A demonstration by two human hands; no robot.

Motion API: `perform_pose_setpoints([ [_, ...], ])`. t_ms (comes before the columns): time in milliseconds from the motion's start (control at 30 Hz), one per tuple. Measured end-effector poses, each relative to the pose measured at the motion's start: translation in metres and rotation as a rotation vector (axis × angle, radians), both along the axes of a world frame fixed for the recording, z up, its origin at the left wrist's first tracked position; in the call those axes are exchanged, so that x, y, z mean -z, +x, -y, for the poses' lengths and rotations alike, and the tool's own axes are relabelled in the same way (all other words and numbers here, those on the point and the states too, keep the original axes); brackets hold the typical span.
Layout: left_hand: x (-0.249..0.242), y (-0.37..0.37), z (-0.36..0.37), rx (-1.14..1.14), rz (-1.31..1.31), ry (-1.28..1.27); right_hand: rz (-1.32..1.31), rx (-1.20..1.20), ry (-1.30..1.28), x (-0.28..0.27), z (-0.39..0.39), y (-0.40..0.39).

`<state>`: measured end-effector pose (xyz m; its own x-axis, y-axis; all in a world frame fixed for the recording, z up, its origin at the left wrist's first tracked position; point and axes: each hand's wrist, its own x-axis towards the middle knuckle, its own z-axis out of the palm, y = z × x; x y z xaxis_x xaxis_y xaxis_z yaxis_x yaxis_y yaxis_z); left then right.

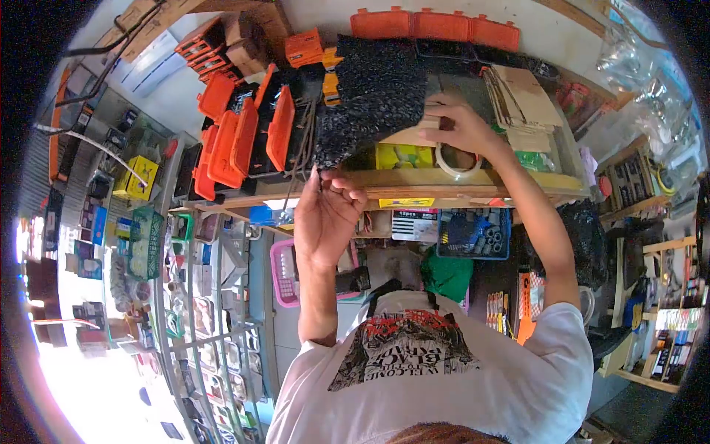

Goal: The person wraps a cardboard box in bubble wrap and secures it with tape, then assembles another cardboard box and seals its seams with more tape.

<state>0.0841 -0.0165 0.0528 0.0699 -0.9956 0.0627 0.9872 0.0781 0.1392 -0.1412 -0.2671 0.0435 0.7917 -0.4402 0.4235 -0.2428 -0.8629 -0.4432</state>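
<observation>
A sheet of black bubble wrap lies over the wooden-framed counter and droops toward its front edge. My left hand is palm up at the front edge, thumb and fingertips closed on the wrap's lower left corner. On the right side of the wrap, my right hand is bent over a tan cardboard piece, with its fingers closed on it. Part of that piece is hidden beneath the wrap. Just below my right hand, a roll of tape stands by a yellow-green package.
Orange-lidded cases stand open on the counter's left. Flat brown cardboard is stacked at its right. Below the front edge are a blue basket of fittings and a pink basket. A glass display rack stands at left.
</observation>
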Motion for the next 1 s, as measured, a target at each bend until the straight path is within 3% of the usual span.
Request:
perform_pose_setpoints([
  [167, 0.003, -0.005, 0.006, 0.015, 0.021, 0.01, 0.127, 0.13, 0.426, -0.028, -0.012, -0.035],
  [200, 0.003, -0.006, 0.006, 0.02, 0.018, 0.005, 0.179, 0.173, 0.605, -0.032, -0.017, -0.045],
  [300, 0.02, -0.006, 0.009, 0.009, 0.16, 0.119, 0.364, 0.274, 1.089, -0.031, -0.021, -0.078],
  [400, 0.038, -0.013, 0.004, 0.089, 0.351, 0.226, 0.543, 0.291, 1.316, -0.028, -0.034, -0.104],
  [533, 0.072, -0.026, -0.012, 0.056, 0.443, 0.418, 0.646, 0.323, 1.412, -0.034, -0.05, -0.12],
  [733, 0.099, -0.035, -0.037, 0.036, 0.386, 0.447, 0.73, 0.251, 1.337, -0.031, -0.047, -0.099],
  [900, 0.112, -0.033, -0.045, 0.028, 0.337, 0.397, 0.568, 0.122, 1.176, -0.018, -0.032, -0.057],
  [1000, 0.103, -0.045, -0.046, -0.129, 0.509, 0.591, 0.432, 0.094, 1.066, -0.021, -0.039, -0.027],
])
